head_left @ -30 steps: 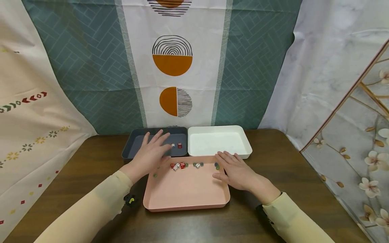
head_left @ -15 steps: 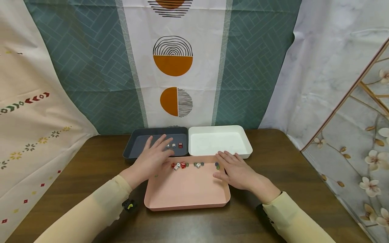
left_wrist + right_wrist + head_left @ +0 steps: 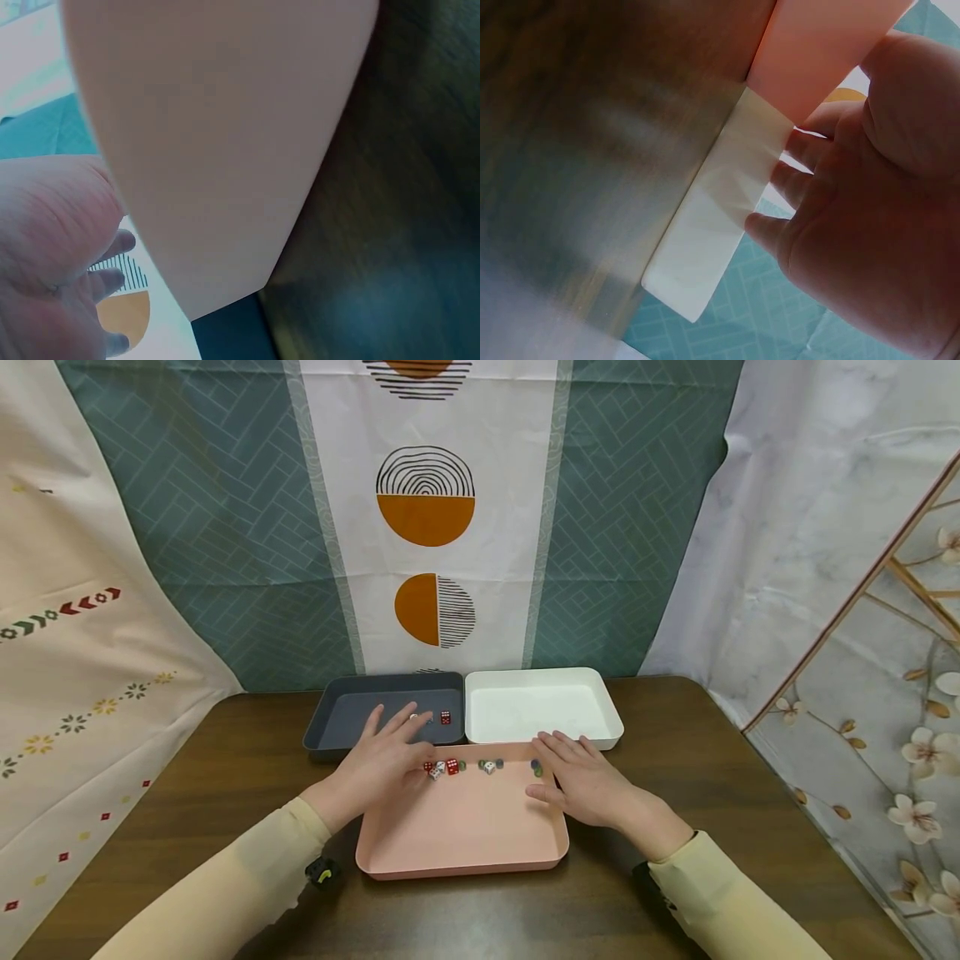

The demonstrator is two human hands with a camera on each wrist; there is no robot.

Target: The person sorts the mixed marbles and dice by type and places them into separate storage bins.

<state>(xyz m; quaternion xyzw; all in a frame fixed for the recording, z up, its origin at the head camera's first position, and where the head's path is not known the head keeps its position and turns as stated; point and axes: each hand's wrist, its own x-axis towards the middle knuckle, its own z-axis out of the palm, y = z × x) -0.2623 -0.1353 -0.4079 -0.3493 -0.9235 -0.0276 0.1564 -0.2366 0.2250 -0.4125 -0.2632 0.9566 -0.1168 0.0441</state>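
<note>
A shallow pink tray (image 3: 465, 827) holds red dice (image 3: 452, 767), white dice (image 3: 435, 774) and small green and blue round pieces (image 3: 499, 764) along its far side. My left hand (image 3: 375, 772) hovers over the tray's far left corner, palm down with fingers spread. Its index fingertip is right at the red and white dice, and the thumb is mostly hidden under the hand. My right hand (image 3: 585, 781) lies flat at the tray's far right corner, fingertips near the white tray's rim, thumb over the pink tray. Blue and green pieces (image 3: 536, 768) lie beside it.
Behind the pink tray stand a dark grey tray (image 3: 337, 714) with a red die (image 3: 446, 717) and white dice partly behind my left fingers, and a white tray (image 3: 536, 702). All sit on a brown wooden table (image 3: 660, 735) before a patterned curtain (image 3: 630, 527).
My left hand has moved down and to the right, from over the dark tray's front edge toward the dice in the pink tray. It now covers the green piece at left. The right hand stays.
</note>
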